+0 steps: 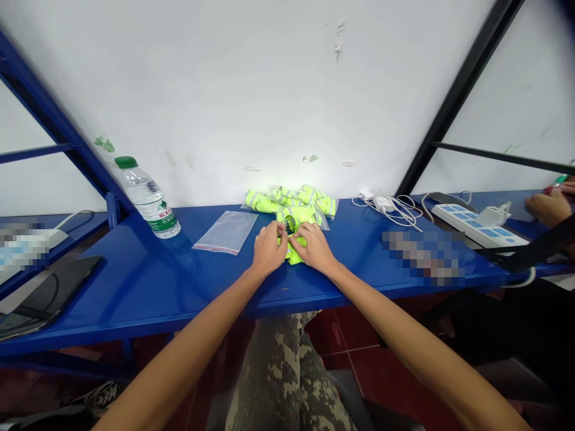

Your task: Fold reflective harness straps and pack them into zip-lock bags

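Note:
Both hands meet over a small bunch of neon-yellow cloth near the front of the blue table. My left hand grips its left side, fingers curled inward. On the other side, my right hand pinches the same cloth. Parts of the cloth are hidden under my fingers. Just behind lie several neon-yellow bundles with pale grey strips, some in clear plastic bags. An empty-looking clear zip bag lies flat to the left of my left hand.
A water bottle with a green cap stands at the left. White cables with a charger lie at the right, before a power strip. A dark tablet-like slab is at far left. Another person's hand shows at far right.

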Motion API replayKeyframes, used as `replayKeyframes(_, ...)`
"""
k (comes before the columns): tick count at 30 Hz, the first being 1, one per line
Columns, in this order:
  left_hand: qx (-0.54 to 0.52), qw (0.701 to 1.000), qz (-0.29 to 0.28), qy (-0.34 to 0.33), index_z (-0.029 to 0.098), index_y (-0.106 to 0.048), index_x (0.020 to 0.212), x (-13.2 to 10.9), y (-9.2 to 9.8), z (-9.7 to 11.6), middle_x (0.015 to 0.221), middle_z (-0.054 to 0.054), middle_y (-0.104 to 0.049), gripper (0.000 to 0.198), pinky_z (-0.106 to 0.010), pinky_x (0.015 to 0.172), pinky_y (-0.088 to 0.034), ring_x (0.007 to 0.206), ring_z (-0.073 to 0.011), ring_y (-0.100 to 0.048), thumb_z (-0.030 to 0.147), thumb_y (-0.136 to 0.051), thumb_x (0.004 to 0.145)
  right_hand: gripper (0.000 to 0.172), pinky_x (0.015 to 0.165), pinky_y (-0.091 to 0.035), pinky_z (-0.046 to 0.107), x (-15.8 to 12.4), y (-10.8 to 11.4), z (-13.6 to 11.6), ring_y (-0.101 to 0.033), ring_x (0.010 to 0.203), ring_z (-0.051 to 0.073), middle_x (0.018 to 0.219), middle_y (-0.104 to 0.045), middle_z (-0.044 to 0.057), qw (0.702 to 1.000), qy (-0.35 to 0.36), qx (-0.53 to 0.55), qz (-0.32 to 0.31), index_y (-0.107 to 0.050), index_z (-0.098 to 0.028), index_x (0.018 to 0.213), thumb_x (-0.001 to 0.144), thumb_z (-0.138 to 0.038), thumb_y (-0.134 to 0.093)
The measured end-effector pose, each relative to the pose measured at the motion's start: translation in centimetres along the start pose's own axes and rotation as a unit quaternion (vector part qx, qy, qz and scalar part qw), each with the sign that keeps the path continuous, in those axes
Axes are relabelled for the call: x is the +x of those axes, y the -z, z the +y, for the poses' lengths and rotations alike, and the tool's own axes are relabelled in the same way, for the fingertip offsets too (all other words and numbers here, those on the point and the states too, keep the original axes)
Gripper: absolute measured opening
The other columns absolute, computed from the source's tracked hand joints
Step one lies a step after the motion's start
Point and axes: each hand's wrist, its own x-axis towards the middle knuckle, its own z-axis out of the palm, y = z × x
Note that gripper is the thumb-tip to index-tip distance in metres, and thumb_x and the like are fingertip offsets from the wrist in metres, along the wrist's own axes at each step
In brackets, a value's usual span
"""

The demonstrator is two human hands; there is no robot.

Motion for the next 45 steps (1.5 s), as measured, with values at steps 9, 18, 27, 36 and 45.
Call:
replayKeyframes(9, 0.074, 0.996, -0.040, -0.015, 0.022, -0.055, 0.096, -0.1, 0.4, 0.3, 0.095, -0.003, -0.067, 0.018, -0.033, 0.078, -0.041, 0.090, -0.0216, -0.058, 0.033, -0.041, 0.097, 0.011, 0.081, -0.041, 0.035, -0.5, 0.7, -0.7, -0.053, 0.085, 0.022, 0.085, -0.059, 0.006, 0.999, 0.023, 0.028, 0.006, -0.055, -0.019, 0.081, 0.090, -0.021, -0.050)
replayKeyframes(18, 0.083, 0.996, -0.042, -0.018, 0.022, -0.056, 0.099, 0.0, 0.1, 0.3, 0.093, -0.003, -0.066, 0.022, -0.032, 0.076, -0.040, 0.090, -0.0211, -0.058, 0.041, -0.045, 0.097, 0.014, 0.085, -0.043, 0.037, -1.0, 0.9, -0.6, -0.054, 0.090, 0.024, 0.094, -0.063, 0.010, 1.000, 0.003, 0.010, 0.009, -0.057, -0.017, 0.096, 0.093, -0.024, -0.047)
replayKeyframes(27, 0.097, 0.994, -0.054, 0.005, 0.022, -0.053, 0.102, 0.3, -0.1, 0.6, 0.097, -0.004, -0.066, 0.017, -0.033, 0.074, -0.040, 0.092, -0.0235, -0.058, 0.036, -0.050, 0.093, 0.033, 0.085, -0.043, 0.038, -1.3, 2.0, -0.9, -0.055, 0.089, 0.024, 0.092, -0.066, 0.012, 0.990, 0.068, -0.121, -0.035, -0.070, -0.015, 0.090, 0.099, -0.029, -0.042)
replayKeyframes(36, 0.075, 0.996, -0.043, 0.027, 0.022, -0.050, 0.103, 0.7, -0.6, 0.3, 0.094, -0.003, -0.067, 0.021, -0.033, 0.072, -0.041, 0.090, -0.0240, -0.059, 0.037, -0.056, 0.090, 0.054, 0.092, -0.046, 0.038, -2.1, 4.5, -0.3, -0.060, 0.100, 0.026, 0.113, -0.069, 0.012, 0.984, 0.087, -0.078, -0.135, -0.065, -0.013, 0.118, 0.083, -0.055, -0.065)
replayKeyframes(45, 0.044, 0.998, 0.009, 0.054, 0.024, -0.054, 0.098, 0.4, -0.1, 1.0, 0.081, -0.002, -0.067, 0.032, -0.031, 0.071, -0.040, 0.087, -0.0223, -0.061, 0.053, -0.042, 0.095, 0.049, 0.090, -0.046, 0.039, -1.4, 5.1, -0.8, -0.060, 0.102, 0.028, 0.108, -0.069, 0.014, 0.971, 0.096, -0.122, -0.183, -0.064, -0.012, 0.113, 0.085, -0.052, -0.062)
